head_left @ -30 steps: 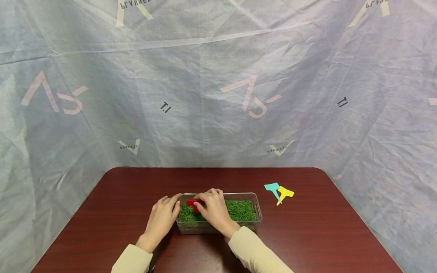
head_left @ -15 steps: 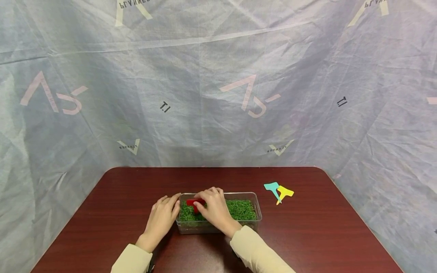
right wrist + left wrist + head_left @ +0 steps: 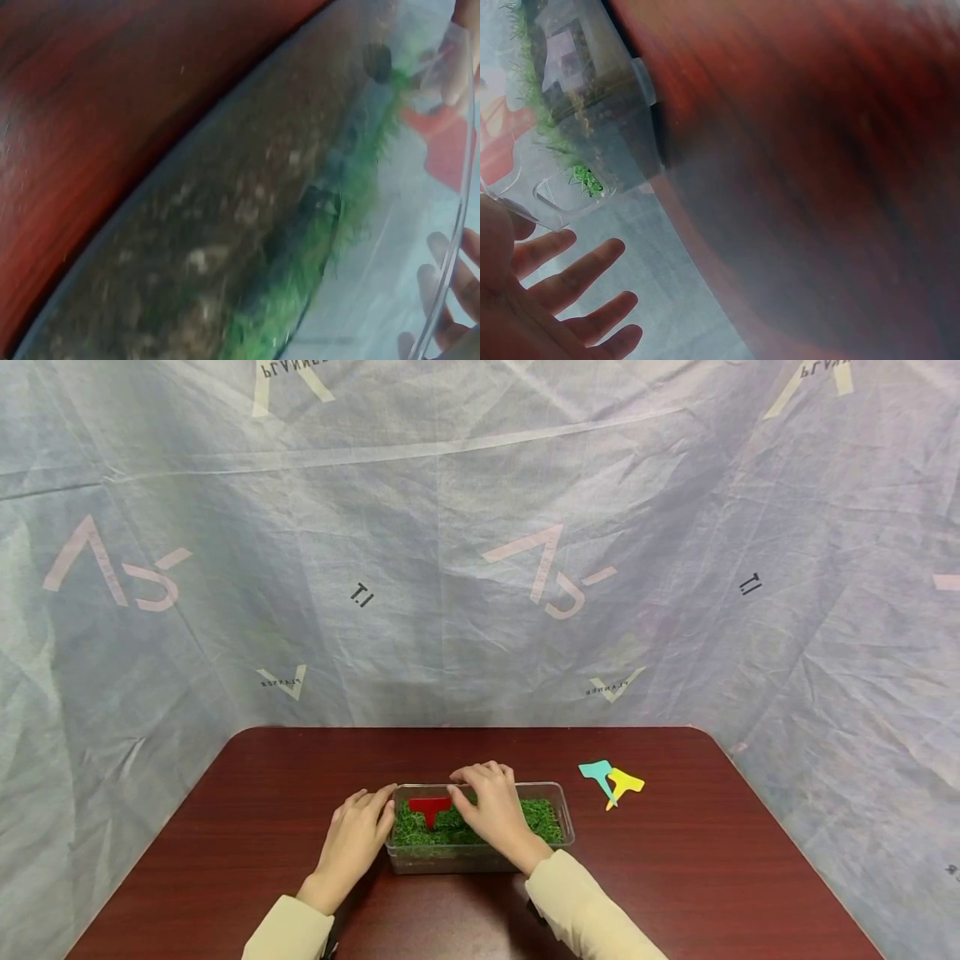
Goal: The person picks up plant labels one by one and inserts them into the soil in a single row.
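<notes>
A T-shaped red plant label point(image 3: 429, 808) stands upright in the green grass point(image 3: 536, 818), toward the left end of a clear plastic box point(image 3: 442, 865). My right hand point(image 3: 497, 814) is over the middle of the box, apart from the label, its fingers loosely bent and holding nothing. At the box's left end, my left hand point(image 3: 354, 837) touches the corner of the rim. In the left wrist view, the fingers of that hand point(image 3: 562, 292) are spread and fairly straight. Through the box wall, the right wrist view shows the red label point(image 3: 448, 146) and brown soil point(image 3: 217, 202).
Right of the box, a turquoise plant label point(image 3: 598, 772) and a yellow plant label point(image 3: 627, 783) lie overlapping on the dark red wooden table point(image 3: 675, 868). Grey printed cloth point(image 3: 450, 635) hangs behind and beside the table.
My right hand has let go of the red plant label and moved to the right and slightly up. The label stays standing in the grass. My left hand has kept its place.
</notes>
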`<state>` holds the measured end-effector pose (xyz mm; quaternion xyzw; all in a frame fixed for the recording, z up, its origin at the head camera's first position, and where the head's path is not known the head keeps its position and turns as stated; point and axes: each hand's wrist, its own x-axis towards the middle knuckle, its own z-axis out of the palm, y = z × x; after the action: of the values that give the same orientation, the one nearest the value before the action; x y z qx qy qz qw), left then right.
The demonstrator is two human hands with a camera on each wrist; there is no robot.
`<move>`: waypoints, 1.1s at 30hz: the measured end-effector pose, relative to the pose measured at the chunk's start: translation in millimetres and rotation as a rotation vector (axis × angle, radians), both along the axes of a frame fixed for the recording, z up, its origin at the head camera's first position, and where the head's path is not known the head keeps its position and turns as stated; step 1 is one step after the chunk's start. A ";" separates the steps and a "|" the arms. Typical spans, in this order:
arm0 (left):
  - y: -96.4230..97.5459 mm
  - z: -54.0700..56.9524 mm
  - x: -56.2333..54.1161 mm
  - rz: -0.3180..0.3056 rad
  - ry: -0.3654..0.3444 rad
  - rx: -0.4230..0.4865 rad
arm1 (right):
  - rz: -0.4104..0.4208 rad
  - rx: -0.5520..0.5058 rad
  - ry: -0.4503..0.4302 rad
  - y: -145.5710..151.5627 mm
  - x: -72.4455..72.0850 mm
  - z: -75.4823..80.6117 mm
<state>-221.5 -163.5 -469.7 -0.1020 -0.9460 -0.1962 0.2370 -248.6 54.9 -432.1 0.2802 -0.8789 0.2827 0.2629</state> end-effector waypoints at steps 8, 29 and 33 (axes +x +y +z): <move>-0.4 0.1 -1.1 0.000 0.012 -0.010 | -0.061 -0.006 -0.020 22.7 -5.8 2.9; 1.1 0.7 0.0 -0.002 0.006 -0.010 | -0.314 -0.014 -0.180 108.1 -34.5 0.5; 1.0 0.3 0.3 0.002 0.002 -0.009 | -0.363 -0.011 -0.202 124.5 -41.2 -5.0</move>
<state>-221.2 -162.5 -469.3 -0.1023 -0.9468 -0.1916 0.2375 -289.8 179.4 -437.1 0.0859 -0.9353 0.2621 0.2217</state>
